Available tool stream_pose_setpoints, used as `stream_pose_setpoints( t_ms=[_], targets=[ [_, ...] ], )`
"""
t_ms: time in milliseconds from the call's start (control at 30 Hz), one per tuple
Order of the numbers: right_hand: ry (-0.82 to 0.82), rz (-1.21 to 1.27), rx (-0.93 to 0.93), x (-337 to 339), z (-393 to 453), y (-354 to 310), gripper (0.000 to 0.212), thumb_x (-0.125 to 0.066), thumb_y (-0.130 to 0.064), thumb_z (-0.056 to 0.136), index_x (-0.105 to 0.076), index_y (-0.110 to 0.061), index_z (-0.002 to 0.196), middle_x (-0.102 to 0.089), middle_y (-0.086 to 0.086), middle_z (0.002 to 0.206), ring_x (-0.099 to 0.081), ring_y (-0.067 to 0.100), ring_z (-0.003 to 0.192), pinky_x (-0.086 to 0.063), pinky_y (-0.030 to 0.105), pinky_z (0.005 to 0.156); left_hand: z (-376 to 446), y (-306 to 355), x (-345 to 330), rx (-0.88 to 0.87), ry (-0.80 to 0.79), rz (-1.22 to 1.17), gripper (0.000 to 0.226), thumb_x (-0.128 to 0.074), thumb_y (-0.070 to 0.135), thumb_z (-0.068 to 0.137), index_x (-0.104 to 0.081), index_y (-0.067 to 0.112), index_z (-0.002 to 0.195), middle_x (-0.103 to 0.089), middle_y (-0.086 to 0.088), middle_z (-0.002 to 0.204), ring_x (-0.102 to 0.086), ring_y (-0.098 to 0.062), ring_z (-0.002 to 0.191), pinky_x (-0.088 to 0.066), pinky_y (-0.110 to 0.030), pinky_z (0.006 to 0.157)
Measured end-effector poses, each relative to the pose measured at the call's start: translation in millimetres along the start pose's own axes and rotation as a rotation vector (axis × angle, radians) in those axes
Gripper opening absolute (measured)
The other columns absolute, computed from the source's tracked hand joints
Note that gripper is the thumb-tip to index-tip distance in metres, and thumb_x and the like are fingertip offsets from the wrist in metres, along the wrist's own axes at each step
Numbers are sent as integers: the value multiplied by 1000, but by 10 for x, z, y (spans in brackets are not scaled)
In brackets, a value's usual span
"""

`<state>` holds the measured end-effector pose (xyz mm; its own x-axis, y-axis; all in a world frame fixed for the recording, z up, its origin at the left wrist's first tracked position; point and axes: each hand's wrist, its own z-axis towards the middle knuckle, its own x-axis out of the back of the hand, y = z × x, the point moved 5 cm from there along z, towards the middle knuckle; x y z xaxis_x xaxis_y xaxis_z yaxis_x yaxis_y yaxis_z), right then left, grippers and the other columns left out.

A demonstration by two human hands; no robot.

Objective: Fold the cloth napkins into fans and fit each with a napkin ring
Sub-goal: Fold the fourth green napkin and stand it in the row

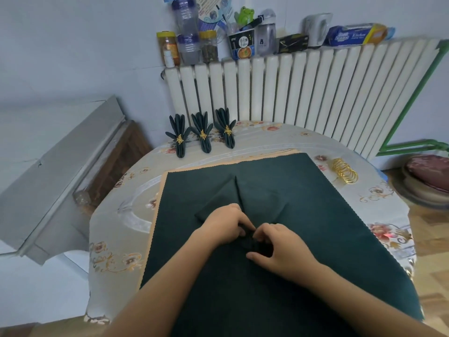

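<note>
Fingers: both sets curled and pinching small pleats in a dark green napkin (233,190), left hand (224,224) and right hand (279,249) almost touching over the gathered cloth
Napkin in work: pleated at the near end only, its far point flat and pointing toward the radiator (303,88)
Underneath: more flat green cloths (328,215), count unclear
Done: three ringed fans (202,135) standing just before the radiator
Rings: gold napkin rings (345,171) loose, well right of the hands, nearer the radiator
Judged progress: fourth fan about half gathered, ring not yet fitted
</note>
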<state>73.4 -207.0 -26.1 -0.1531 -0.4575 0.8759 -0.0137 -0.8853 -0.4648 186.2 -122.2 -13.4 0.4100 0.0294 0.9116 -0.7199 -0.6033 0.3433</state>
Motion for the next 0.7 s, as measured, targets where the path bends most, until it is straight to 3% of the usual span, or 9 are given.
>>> stream_pose_setpoints(
  t_ms=[67, 133, 200, 333, 433, 600, 700],
  targets=[
    [22, -93, 47, -70, -18, -29, 32, -66, -45, 78, -62, -24, 103, -59, -10, 98, -52, 10, 92, -45, 23, 79, -3, 4, 5, -7, -4, -11, 32, -65, 14, 85, -70, 33, 109, -53, 2, 111, -55, -16, 99, -44, -29, 88],
    [113, -170, 148, -109, -10, -65, 18, -73, -30, 71, -67, -19, 85, -62, -4, 83, -59, 15, 75, -53, 29, 64, -28, 48, 7, -11, -2, -9, 32, -65, 14, 84, -71, 33, 109, -53, 1, 110, -55, -16, 99, -44, -28, 88],
    [144, -237, 218, -132, 17, -110, 14, -76, -22, 59, -65, -19, 68, -59, -5, 65, -57, 13, 56, -49, 22, 49, -42, 69, 5, -13, 4, -6, 31, -65, 14, 84, -71, 33, 108, -53, 0, 107, -56, -16, 98, -45, -30, 87],
    [128, -322, 273, 19, -61, -106, 11, -70, -26, 60, -61, -21, 64, -55, -8, 59, -55, 10, 50, -40, 17, 44, -120, 183, -30, -39, 28, 6, 27, -64, 18, 84, -72, 33, 106, -50, 3, 97, -55, -15, 97, -45, -28, 84],
    [108, -294, 256, 184, -218, 136, 13, -46, -30, 69, -56, -23, 66, -55, -9, 61, -55, 10, 55, -39, 17, 48, -156, 324, -170, -79, 43, -7, 26, -66, 26, 85, -70, 32, 111, -50, 3, 97, -49, -15, 103, -42, -28, 88],
    [-36, -273, 87, 469, -386, 566, 10, -53, -26, 76, -60, -21, 80, -63, -6, 77, -58, 16, 77, -41, 25, 68, -162, 591, -336, -150, 249, 38, 27, -64, 41, 85, -67, 31, 110, -42, 9, 108, -33, -13, 113, -23, -25, 99],
    [40, -418, -6, 541, -395, 625, 12, -49, -29, 72, -59, -23, 76, -62, -8, 73, -56, 17, 77, -35, 26, 70, -121, 662, -474, -177, 256, -4, 25, -58, 41, 89, -59, 25, 108, -45, 10, 129, -31, -10, 128, -14, -28, 108]
  ],
)
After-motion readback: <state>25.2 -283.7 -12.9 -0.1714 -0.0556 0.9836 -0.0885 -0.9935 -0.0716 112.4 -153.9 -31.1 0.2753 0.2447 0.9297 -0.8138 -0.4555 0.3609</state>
